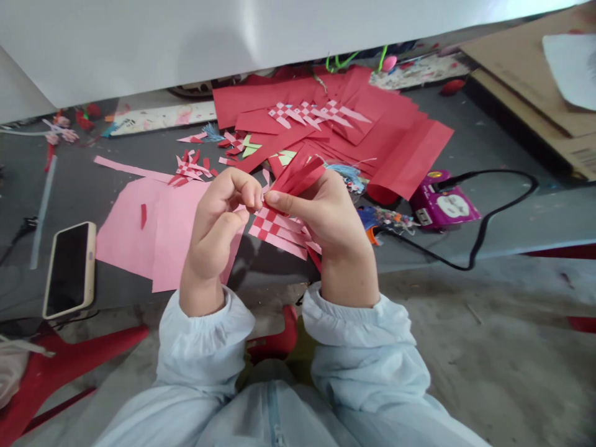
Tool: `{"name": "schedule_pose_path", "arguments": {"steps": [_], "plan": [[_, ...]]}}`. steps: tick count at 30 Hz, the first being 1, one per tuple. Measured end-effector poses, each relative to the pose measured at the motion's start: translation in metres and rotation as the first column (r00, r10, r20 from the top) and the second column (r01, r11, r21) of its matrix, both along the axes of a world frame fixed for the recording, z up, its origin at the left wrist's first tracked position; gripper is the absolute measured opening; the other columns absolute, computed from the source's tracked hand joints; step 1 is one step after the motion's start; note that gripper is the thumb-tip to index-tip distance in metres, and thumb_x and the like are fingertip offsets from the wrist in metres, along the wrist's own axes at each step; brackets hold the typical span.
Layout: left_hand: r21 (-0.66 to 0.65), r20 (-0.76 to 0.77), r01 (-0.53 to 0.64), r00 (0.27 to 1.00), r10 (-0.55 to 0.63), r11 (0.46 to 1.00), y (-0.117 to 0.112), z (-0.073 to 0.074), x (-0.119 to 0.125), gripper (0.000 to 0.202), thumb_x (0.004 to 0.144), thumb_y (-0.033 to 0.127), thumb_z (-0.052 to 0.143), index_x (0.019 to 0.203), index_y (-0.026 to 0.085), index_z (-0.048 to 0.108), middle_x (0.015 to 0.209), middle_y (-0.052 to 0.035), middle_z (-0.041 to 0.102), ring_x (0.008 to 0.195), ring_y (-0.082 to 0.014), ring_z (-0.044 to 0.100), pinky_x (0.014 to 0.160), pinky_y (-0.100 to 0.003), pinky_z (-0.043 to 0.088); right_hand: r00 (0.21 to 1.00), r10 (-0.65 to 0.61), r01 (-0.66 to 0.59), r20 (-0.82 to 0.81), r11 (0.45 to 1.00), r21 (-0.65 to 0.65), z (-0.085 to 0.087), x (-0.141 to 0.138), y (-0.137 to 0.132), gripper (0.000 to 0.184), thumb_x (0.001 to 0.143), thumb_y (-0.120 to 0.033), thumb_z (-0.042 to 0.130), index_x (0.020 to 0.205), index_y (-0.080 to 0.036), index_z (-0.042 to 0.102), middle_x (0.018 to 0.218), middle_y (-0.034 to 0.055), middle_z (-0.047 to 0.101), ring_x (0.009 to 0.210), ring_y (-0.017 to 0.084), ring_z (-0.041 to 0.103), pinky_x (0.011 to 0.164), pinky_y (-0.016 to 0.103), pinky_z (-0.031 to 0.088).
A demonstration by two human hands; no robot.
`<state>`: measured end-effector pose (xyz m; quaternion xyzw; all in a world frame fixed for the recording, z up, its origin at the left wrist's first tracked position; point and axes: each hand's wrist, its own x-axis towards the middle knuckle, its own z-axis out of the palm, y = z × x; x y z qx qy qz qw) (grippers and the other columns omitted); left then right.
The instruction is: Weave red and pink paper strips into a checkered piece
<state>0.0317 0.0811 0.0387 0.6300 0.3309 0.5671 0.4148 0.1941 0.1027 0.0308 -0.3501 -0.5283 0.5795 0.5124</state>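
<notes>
My left hand and my right hand meet in front of me, both pinched on a woven piece of red and pink paper strips. Its checkered part hangs below my fingers, and loose red strip ends stick up above my right thumb. Under my left hand lies a pink paper sheet on the grey table.
A pile of red paper sheets with finished woven pieces lies behind my hands. A phone rests at the left edge. A purple device with a black cable sits right. Cardboard is at far right.
</notes>
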Motion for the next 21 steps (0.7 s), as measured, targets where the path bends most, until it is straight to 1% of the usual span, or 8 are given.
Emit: {"name": "schedule_pose_path", "arguments": {"steps": [4,5,9,12,15,18,19,21], "plan": [[0.012,0.046,0.019,0.999,-0.019,1.0,-0.0004,-0.0001,0.0009,0.008,0.086,0.028,0.06,0.079,0.024,0.059,0.079,-0.0044,0.055,0.076,-0.0194,0.053,0.069,-0.035,0.044,1.0,-0.005,0.005,-0.028,1.0,0.0,-0.0013,-0.0002,-0.0001,0.023,0.069,-0.039,0.087,0.074,-0.022,0.071,0.071,-0.0038,0.071,0.066,0.013,0.064,0.065,0.029,0.057],[0.017,0.05,0.017,0.999,-0.018,1.0,-0.0003,-0.0003,0.0009,0.006,0.085,0.027,0.06,0.08,0.024,0.06,0.079,-0.0043,0.055,0.077,-0.0194,0.053,0.07,-0.035,0.045,0.999,-0.004,0.004,-0.035,1.0,0.001,-0.0015,-0.0003,0.0001,0.023,0.069,-0.039,0.087,0.074,-0.022,0.071,0.07,-0.0041,0.07,0.066,0.013,0.064,0.067,0.03,0.057],[0.026,0.045,0.0,0.999,-0.002,1.0,0.0011,-0.0009,0.0005,0.008,0.086,0.031,0.061,0.081,0.024,0.06,0.08,-0.0044,0.055,0.078,-0.0203,0.055,0.071,-0.036,0.045,0.999,-0.017,0.017,-0.028,1.0,0.005,-0.0022,-0.0009,0.0012,0.025,0.068,-0.041,0.087,0.074,-0.023,0.071,0.068,-0.004,0.068,0.066,0.014,0.064,0.069,0.032,0.059],[0.046,0.059,0.013,0.998,-0.015,0.999,0.0015,-0.0007,0.0006,0.006,0.086,0.029,0.06,0.083,0.024,0.061,0.082,-0.005,0.056,0.08,-0.0204,0.055,0.071,-0.035,0.044,0.999,-0.029,0.03,-0.028,1.0,0.007,-0.0024,-0.0011,0.0017,0.026,0.069,-0.042,0.086,0.074,-0.023,0.071,0.068,-0.004,0.069,0.066,0.014,0.064,0.069,0.031,0.059],[0.054,0.039,0.019,0.999,-0.021,0.998,0.0014,-0.0003,0.0007,0.007,0.087,0.027,0.058,0.083,0.023,0.062,0.082,-0.0047,0.058,0.08,-0.0195,0.054,0.071,-0.034,0.043,0.999,-0.022,0.022,-0.032,1.0,0.012,-0.0027,-0.0012,0.0017,0.025,0.069,-0.042,0.086,0.074,-0.023,0.071,0.071,-0.0034,0.071,0.067,0.014,0.065,0.07,0.032,0.059],[0.017,0.018,-0.032,0.999,0.032,0.999,0.0014,0.0004,-0.0001,0.006,0.088,0.027,0.06,0.084,0.023,0.063,0.083,-0.0036,0.059,0.08,-0.0186,0.055,0.072,-0.033,0.044,0.999,-0.037,0.038,-0.036,0.999,0.014,-0.0032,-0.0016,0.0019,0.024,0.07,-0.041,0.086,0.075,-0.023,0.071,0.072,-0.0034,0.071,0.068,0.014,0.066,0.069,0.031,0.059],[-0.009,0.001,-0.065,0.998,0.065,0.998,0.0015,0.0008,-0.0005,0.007,0.088,0.028,0.06,0.085,0.023,0.063,0.084,-0.0032,0.06,0.079,-0.018,0.055,0.071,-0.033,0.044,0.997,-0.06,0.061,-0.04,0.998,0.018,-0.0032,-0.0018,0.0021,0.023,0.071,-0.04,0.085,0.075,-0.023,0.071,0.072,-0.0035,0.07,0.069,0.014,0.066,0.068,0.03,0.058],[-0.082,-0.081,-0.134,0.989,0.127,0.988,0.0016,0.0017,-0.0015,0.013,0.09,0.031,0.058,0.084,0.022,0.065,0.08,-0.002,0.06,0.075,-0.0161,0.055,0.067,-0.03,0.045,0.991,-0.13,0.131,-0.038,0.991,0.034,-0.0031,-0.0026,0.0026,0.022,0.073,-0.039,0.084,0.074,-0.023,0.069,0.073,-0.0035,0.069,0.068,0.013,0.065,0.065,0.029,0.057]]}}
